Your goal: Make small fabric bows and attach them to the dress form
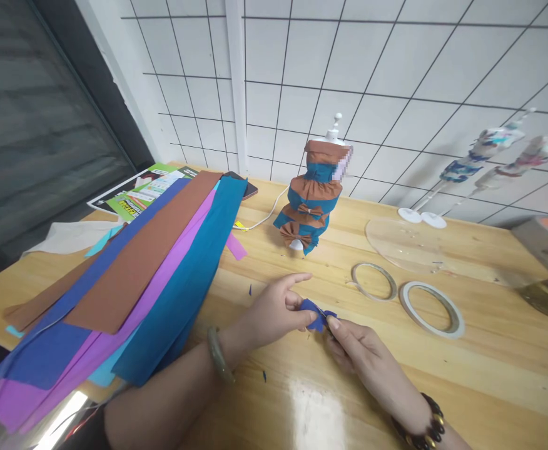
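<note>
My left hand [274, 311] pinches a small blue piece of crepe paper [308, 306] between thumb and fingers, with its index finger stretched out above. My right hand [361, 350] is closed on small scissors [321, 311]. Their thin metal tip lies over the blue piece, and the fingers hide most of the rest. Just beyond my hands stands a miniature dress form [332, 134] upright in a brown and teal dress [315, 195] with bows. Small dark blue scraps [264, 376] lie on the wooden table [236, 412].
Long strips of crepe paper [147, 250] in brown, blue, purple and teal cover the left side. Two tape rolls [453, 329] lie right of my hands, near a clear round disc [386, 244]. Two more dress forms [464, 165] stand behind, and a box [543, 244] sits far right.
</note>
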The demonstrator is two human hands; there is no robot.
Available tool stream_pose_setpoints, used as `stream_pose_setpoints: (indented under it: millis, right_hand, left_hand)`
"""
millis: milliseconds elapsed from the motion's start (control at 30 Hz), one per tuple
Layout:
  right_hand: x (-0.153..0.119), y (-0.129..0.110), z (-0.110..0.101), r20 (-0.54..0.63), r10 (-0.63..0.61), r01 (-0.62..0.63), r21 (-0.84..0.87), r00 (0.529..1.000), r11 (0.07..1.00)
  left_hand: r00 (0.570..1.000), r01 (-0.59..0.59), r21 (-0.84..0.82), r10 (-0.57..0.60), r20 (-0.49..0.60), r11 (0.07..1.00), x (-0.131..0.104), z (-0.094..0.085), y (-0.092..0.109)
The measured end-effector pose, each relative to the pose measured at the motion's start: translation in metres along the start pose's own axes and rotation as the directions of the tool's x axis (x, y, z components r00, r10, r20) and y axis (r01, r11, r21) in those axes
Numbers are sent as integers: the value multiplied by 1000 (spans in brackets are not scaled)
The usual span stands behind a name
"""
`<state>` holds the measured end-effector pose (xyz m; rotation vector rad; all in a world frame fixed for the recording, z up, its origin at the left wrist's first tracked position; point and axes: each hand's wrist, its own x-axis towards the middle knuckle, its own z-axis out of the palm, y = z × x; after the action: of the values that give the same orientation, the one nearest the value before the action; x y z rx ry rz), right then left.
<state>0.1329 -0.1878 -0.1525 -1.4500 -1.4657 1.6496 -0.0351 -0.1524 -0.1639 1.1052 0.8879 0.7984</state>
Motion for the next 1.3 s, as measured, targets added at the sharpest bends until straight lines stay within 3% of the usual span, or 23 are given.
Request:
stream_pose_setpoints:
  millis: [1300]
  right_hand:
    - [-1, 0, 2, -36, 17, -14, 85, 999, 996]
  left_hand:
    - [999, 47, -42, -47, -5, 998, 0, 3, 3]
